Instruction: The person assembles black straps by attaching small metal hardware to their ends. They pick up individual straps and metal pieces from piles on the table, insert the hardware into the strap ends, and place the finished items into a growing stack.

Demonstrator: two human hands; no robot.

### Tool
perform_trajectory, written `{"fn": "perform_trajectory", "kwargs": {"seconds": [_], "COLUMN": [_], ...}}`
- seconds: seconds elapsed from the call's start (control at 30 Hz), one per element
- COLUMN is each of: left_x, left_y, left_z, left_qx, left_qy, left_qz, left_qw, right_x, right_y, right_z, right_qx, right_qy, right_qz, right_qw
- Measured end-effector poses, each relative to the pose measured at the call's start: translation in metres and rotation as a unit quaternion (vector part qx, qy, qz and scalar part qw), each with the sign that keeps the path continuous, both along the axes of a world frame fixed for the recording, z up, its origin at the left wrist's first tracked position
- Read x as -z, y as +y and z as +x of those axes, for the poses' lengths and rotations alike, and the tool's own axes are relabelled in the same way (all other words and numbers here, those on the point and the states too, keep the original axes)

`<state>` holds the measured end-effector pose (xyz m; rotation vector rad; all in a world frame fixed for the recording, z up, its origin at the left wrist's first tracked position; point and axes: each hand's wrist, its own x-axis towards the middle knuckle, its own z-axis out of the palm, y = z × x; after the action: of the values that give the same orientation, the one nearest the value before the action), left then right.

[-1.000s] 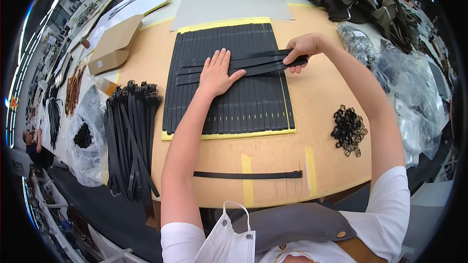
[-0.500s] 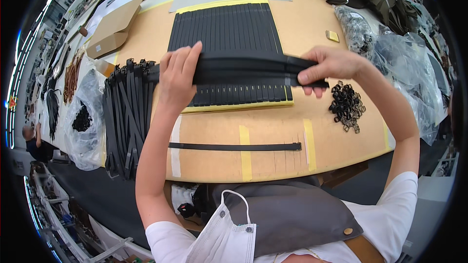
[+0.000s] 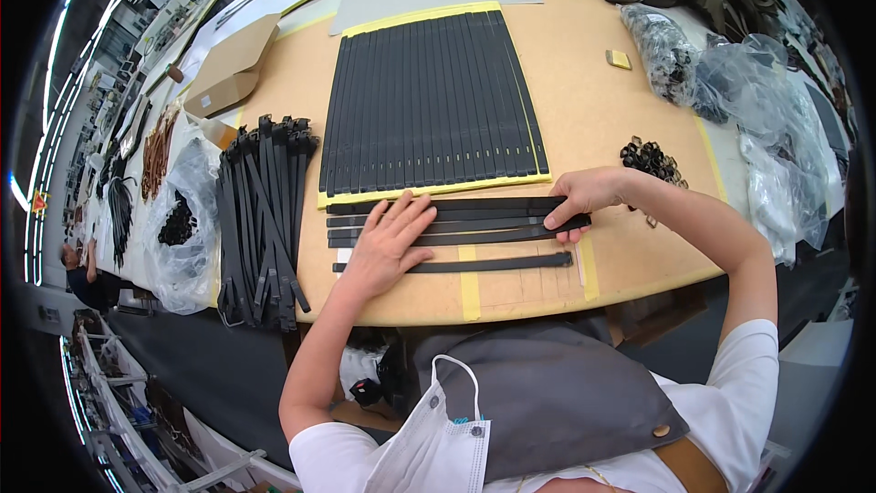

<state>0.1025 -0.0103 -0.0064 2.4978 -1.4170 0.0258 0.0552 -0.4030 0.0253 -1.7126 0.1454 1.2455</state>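
Note:
Several black straps [image 3: 484,225] lie side by side across the table, just below a yellow-edged board [image 3: 429,194]. My left hand [image 3: 388,242] rests flat over their left part with its fingers spread. At the right end, my right hand [image 3: 584,203] pinches the straps between thumb and fingers. Nearer to me, a single black strap [image 3: 493,264] with a dark buckle or loop at its right end lies apart from them. Black straps [image 3: 429,100] in a tight row cover the board.
To the left hangs a thick bundle of black straps [image 3: 260,219] over the table edge. A pile of small metal buckles [image 3: 652,160] sits beyond my right forearm. Plastic bags [image 3: 766,119] lie far right, a cardboard piece [image 3: 233,64] far left, yellow tape [image 3: 469,283] in front.
Both hands have come down and nearer with the straps, which were held up over the board and now lie on the table. My left hand has spread flat; my right still grips their ends.

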Motion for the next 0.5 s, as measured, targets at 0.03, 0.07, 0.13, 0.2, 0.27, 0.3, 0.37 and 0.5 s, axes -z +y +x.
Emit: {"fn": "perform_trajectory", "kwargs": {"seconds": [0.03,0.07,0.13,0.2,0.27,0.3,0.37,0.5], "left_x": [0.0,-0.001,-0.002,-0.003,-0.003,-0.008,-0.014,-0.018], "left_y": [0.001,0.001,0.001,0.003,0.001,0.003,0.013,0.028], "left_z": [-0.003,-0.007,-0.008,-0.007,-0.005,-0.005,0.019,0.108], "left_qx": [0.006,0.004,0.001,0.006,0.017,0.018,-0.038,-0.288], "left_qy": [0.001,0.024,0.054,0.058,0.053,0.048,0.001,0.072], "left_qz": [0.035,0.029,0.014,0.012,0.008,0.004,-0.043,-0.173], "left_qw": [0.999,0.999,0.998,0.998,0.998,0.999,0.998,0.939], "right_x": [-0.001,-0.002,-0.009,-0.034,-0.043,-0.046,-0.042,0.0], "right_y": [0.0,0.001,0.001,0.004,-0.007,-0.014,-0.027,-0.036], "right_z": [-0.001,-0.003,-0.003,0.001,-0.001,0.001,0.007,0.027], "right_qx": [-0.011,-0.024,-0.078,-0.171,-0.178,-0.159,-0.049,0.235], "right_qy": [-0.014,-0.027,-0.073,-0.136,-0.208,-0.238,-0.263,-0.234], "right_qz": [-0.008,-0.015,-0.06,-0.133,-0.203,-0.204,-0.162,-0.047], "right_qw": [1.0,0.999,0.992,0.967,0.94,0.936,0.95,0.942]}}
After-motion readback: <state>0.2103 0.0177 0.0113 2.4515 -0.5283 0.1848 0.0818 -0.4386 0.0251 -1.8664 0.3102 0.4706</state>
